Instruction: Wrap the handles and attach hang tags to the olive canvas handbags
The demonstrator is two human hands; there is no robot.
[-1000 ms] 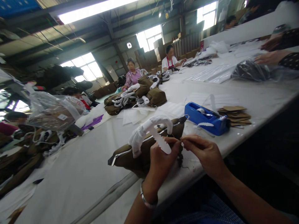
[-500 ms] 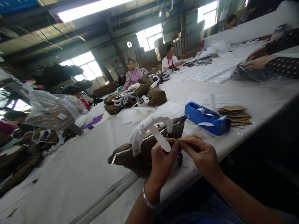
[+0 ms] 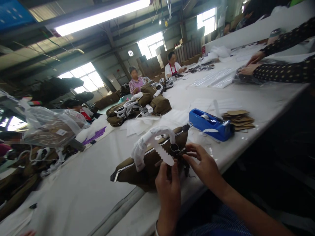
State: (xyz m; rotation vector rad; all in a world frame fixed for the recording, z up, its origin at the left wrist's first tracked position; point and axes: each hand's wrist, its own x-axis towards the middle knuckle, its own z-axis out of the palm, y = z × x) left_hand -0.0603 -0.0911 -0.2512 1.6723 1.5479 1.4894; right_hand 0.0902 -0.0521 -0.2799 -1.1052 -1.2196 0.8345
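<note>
A brown handbag with a silver zip stands on the table in front of me, its handles wrapped in white. From the handle hangs a white strip with a wavy edge. My left hand is at the bag's front, thumb and finger a little apart just below the strip's end; no held thing shows between them. My right hand has its thumb and forefinger on a small metal clasp beside the handle ring. Dark strands hang under the clasp, partly hidden by the fingers.
A blue tape dispenser and a stack of brown paper pieces lie right of the bag. More brown bags are piled behind. A co-worker's hands press clear plastic at right. The table edge runs along my right.
My hands were together, pinching at one small spot beside the handle. They have separated: the left has lowered to the bag's front, the right stays by the clasp. The view has shifted slightly.
</note>
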